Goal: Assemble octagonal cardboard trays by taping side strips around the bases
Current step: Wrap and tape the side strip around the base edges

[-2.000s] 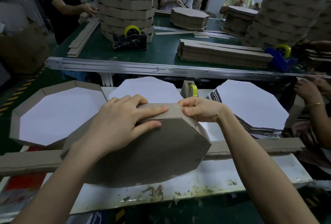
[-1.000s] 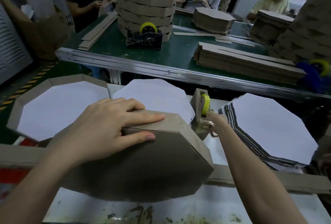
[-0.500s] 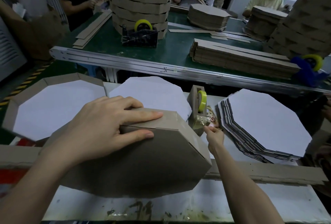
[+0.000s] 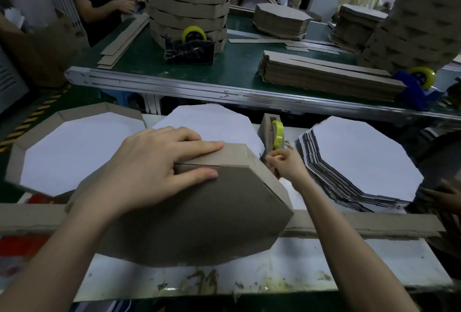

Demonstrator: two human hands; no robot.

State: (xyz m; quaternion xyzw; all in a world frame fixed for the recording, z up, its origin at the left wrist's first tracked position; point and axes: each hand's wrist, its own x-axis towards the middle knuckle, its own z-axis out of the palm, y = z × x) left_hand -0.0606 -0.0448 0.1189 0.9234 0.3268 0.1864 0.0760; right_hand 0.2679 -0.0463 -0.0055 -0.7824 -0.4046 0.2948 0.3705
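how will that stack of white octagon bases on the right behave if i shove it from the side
Probably shears rather than moving as one: the stack of bases is loose sheets, and its left edges lie fanned out. Each sheet looks flat and stiff, so it should slide, not buckle. The whole pile is likely heavy-ish to lift together.

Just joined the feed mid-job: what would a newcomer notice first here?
Centre foreground, the left hand presses a side strip onto an upturned brown tray. Just right of it, the right hand pinches tape at the yellow-roll dispenser. White octagonal bases lie stacked further right, and a finished tray lies at the left.
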